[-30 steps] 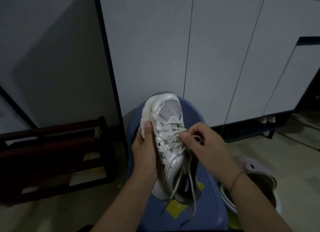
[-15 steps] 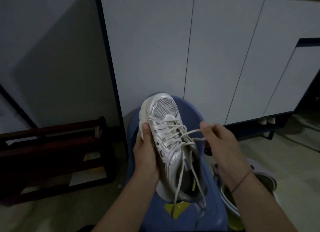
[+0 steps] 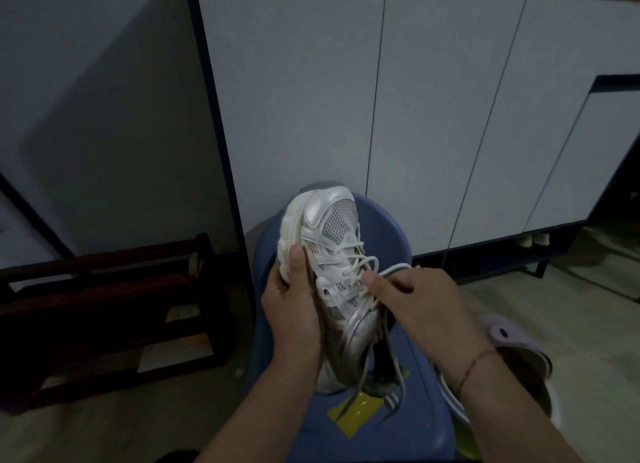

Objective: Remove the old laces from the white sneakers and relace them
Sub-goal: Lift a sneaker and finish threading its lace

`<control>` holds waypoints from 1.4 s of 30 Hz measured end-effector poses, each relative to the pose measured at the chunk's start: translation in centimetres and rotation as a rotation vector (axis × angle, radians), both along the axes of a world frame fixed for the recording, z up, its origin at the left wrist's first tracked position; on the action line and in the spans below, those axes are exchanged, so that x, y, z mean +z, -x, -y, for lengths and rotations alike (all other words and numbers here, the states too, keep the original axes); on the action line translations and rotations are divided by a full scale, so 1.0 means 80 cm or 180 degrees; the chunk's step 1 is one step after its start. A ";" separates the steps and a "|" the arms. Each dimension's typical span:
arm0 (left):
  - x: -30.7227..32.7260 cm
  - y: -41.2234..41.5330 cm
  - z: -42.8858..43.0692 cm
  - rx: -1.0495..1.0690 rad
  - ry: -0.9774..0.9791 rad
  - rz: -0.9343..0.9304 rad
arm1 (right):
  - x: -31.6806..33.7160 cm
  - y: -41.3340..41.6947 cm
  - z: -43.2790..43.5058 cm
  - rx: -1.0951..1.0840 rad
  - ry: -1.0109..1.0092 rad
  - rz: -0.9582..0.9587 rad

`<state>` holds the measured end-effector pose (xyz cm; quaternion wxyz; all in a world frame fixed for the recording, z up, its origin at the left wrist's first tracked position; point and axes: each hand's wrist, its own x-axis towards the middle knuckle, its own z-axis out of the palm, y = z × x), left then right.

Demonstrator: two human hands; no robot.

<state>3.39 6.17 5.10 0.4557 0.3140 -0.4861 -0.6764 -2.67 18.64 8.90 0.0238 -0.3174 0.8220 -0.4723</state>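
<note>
A white cabinet point(image 3: 450, 116) fills twelve o'clock, a dark wooden rack point(image 3: 104, 306) sits at nine, and a blue chair point(image 3: 391, 230) at six lies beneath the sneaker point(image 3: 332, 227). The left hand point(image 3: 294, 306) grasps the sneaker's side. The right hand point(image 3: 426, 303) pinches a lace point(image 3: 391, 272), covering the eyelets at three.

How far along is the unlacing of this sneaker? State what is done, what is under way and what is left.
Done: the top eyelets look empty, with loose ends hanging past the heel. Under way: the left hand grips the sneaker while the right hand pinches a lace loop mid-shoe. Left: the crossed rows near the toe, then relacing.
</note>
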 end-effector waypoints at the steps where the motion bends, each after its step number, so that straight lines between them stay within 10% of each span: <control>1: -0.001 0.000 -0.001 0.0003 0.0050 0.0046 | -0.001 -0.001 0.000 -0.0012 -0.0049 -0.0001; 14: -0.001 0.000 -0.007 0.0151 0.0024 -0.0018 | -0.010 0.003 0.005 0.0187 0.0922 0.1919; 29: -0.006 0.000 -0.006 0.0230 0.0259 0.0060 | -0.002 0.004 -0.004 0.0105 0.0126 0.0702; 42: -0.009 0.007 0.003 0.0333 -0.0005 -0.0018 | -0.003 -0.015 0.009 0.0507 0.1531 0.1471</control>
